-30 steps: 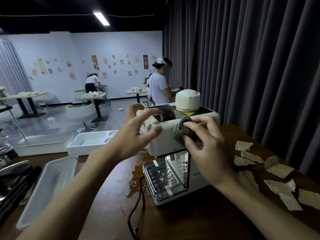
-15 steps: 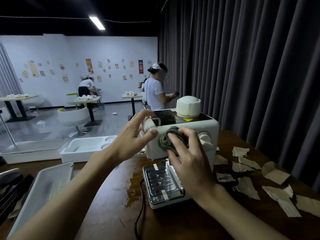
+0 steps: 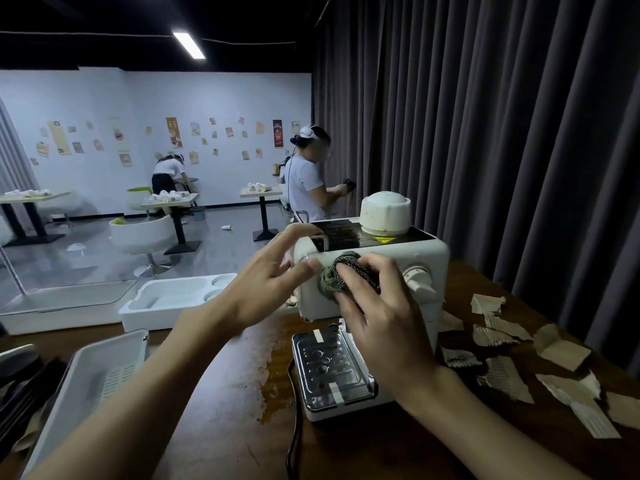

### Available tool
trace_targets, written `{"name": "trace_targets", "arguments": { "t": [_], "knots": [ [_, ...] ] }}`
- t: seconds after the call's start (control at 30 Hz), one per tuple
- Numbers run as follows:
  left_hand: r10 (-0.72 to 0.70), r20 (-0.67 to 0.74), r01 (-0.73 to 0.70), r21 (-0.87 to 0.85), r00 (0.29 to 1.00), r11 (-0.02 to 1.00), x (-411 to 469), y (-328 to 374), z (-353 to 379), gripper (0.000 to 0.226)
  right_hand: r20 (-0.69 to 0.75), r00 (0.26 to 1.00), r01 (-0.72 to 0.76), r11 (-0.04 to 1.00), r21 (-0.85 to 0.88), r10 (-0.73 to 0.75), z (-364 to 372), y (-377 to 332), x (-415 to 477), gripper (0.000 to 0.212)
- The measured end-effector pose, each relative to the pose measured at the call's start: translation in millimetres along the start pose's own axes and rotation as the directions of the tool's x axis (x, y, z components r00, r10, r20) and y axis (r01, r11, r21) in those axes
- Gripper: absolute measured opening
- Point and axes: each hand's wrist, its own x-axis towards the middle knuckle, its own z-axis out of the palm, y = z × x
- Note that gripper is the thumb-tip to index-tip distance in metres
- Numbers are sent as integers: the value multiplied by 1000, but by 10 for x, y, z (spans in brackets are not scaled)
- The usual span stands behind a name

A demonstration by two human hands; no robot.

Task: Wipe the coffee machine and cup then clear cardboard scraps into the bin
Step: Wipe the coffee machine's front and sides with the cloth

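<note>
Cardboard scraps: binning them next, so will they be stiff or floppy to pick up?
The cardboard scraps look torn and corrugated, so probably light and fairly stiff. They lie flat on the table, so likely awkward to pinch up singly.

right hand (image 3: 384,327) covers most of the cloth (image 3: 332,278) and part of the coffee machine (image 3: 426,258) front. cord (image 3: 296,431) runs off bottom edge. cardboard scraps (image 3: 623,410) clipped at right edge. wall posters (image 3: 173,131) unreadable.

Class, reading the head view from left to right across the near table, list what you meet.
White basket → left hand → cloth → coffee machine's dial → cardboard scraps.
</note>
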Motion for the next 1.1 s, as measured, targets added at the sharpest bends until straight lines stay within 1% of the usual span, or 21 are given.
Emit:
{"name": "trace_targets", "arguments": {
  "t": [0.07,0.17,0.3,0.37,0.53,0.6,0.77,0.83,0.9,1.03,1.1],
  "knots": [
    [10,-3,-10,7,1000,1000,-23,-9,-16,36,-3,999,34,999,-13,-34,-12,7,25,32],
    [22,-13,-22,14,1000,1000,-48,-18,-7,35,-3,998,58,995,-76,-59,-54,47,20,32],
    [17,-1,-17,-10,1000,1000,-44,-8,1,33,-29,999,-20,999,-28,20,-43,9,35,32],
    [20,-5,-20,-25,1000,999,-42,-23,-3,32,-23,999,-28,999,-43,27,-3,-62,78,32],
    [38,-13,-38,-1,999,999,-78,-52,20,32,102,993,73,987,-140,-58,-29,-92,152,36],
    [44,-10,-44,18,999,999,-60,-54,21,31,126,990,85,980,-181,-62,-97,-16,158,36],
    [10,-6,-10,79,1000,997,-14,-39,21,30,56,996,-59,984,-168,69,-241,169,123,36],
    [7,-13,-6,74,1000,997,-7,-27,32,28,32,996,-82,984,-161,89,-233,124,121,37],
    [6,-24,-5,50,1000,999,-6,-18,52,26,46,997,-58,987,-150,66,-184,24,125,39],
    [16,-32,-14,45,999,999,-30,2,64,22,129,990,80,983,-167,-58,-170,4,128,34],
    [18,-50,-15,67,999,998,-34,19,70,23,128,991,44,989,-140,-26,-239,126,148,32]
  ]
}}
